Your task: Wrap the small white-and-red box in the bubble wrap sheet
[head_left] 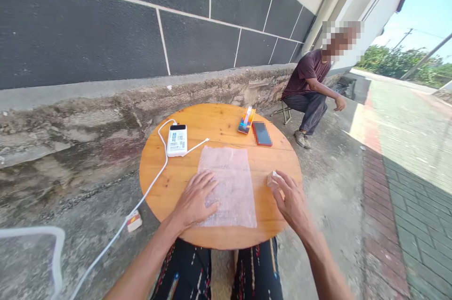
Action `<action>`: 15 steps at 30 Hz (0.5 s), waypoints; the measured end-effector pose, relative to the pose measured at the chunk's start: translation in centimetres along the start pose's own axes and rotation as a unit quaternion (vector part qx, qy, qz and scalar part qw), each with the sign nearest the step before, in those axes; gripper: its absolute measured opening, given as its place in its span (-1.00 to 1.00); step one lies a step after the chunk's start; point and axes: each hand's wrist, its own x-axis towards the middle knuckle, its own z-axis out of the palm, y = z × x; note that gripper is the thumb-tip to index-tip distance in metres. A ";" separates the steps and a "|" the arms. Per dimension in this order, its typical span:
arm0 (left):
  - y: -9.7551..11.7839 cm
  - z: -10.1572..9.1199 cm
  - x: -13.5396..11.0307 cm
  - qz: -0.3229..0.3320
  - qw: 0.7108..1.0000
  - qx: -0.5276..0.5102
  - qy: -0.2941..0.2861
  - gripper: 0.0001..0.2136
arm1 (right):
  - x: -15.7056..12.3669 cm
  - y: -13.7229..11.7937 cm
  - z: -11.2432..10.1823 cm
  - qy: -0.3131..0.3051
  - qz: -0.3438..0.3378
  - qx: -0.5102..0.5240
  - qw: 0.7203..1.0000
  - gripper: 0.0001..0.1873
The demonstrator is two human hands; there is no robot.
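Note:
A sheet of translucent, pinkish-white bubble wrap (233, 182) lies flat on the round wooden table (219, 121). My left hand (197, 195) rests on the sheet's left edge, fingers stretched out and thumb apart. Over at the table's right side, the fingers of my right hand (292, 201) are curled round a small pale box (271, 178). Part of that box is hidden behind the fingers. It sits to the right of the sheet, apart from it.
At the back stand an orange tape dispenser (247, 120) and a dark phone-like slab with a red edge (262, 133). A white power bank (177, 141) with a white cable (157, 177) lies left. A person (310, 83) sits beyond, near the tiled wall (197, 41).

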 end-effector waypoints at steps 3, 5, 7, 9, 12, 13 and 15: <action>-0.2 0.3 -0.2 0.012 1.000 -0.001 0.018 -0.50 | -0.5 2.5 0.4 0.010 0.044 0.021 0.999 -0.53; -0.3 0.4 -0.3 0.017 0.999 -0.004 0.035 -0.51 | -0.5 3.5 1.0 0.006 0.058 0.038 0.998 -0.46; -0.5 0.4 -0.5 0.014 0.999 -0.008 0.052 -0.53 | -0.4 3.7 1.6 -0.005 0.068 0.057 0.996 -0.43; -0.5 0.4 -0.6 0.004 0.998 -0.012 0.064 -0.56 | -0.4 3.6 1.9 -0.015 0.077 0.076 0.994 -0.40; -0.5 0.5 -0.6 -0.010 0.997 -0.015 0.071 -0.61 | -0.3 3.4 2.3 -0.019 0.095 0.093 0.991 -0.40; -0.6 0.5 -0.6 -0.015 0.997 -0.015 0.071 -0.62 | -0.3 3.4 2.4 -0.018 0.101 0.094 0.990 -0.40; -0.6 0.6 -0.6 -0.021 0.997 -0.016 0.070 -0.64 | -0.3 3.6 2.6 -0.012 0.107 0.097 0.989 -0.43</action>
